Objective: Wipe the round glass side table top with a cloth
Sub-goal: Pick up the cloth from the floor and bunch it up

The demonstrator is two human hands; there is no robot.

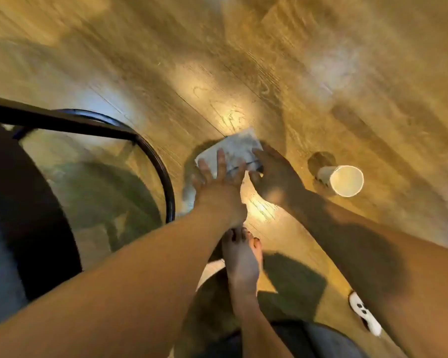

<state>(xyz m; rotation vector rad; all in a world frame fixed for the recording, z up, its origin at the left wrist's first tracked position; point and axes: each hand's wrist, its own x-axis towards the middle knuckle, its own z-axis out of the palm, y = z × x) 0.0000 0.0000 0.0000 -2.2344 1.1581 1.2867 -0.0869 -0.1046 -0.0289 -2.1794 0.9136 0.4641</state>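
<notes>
Cloth blurred, half hidden under both hands

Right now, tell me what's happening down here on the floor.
A person is bent over the wooden floor, both hands on a pale cloth lying flat there. The left hand is spread over the cloth's near edge, and the right hand presses its right side; it looks like folding or gathering. The round glass side table stands untouched to the left. A paper cup lies tipped on the floor to the right.
</notes>
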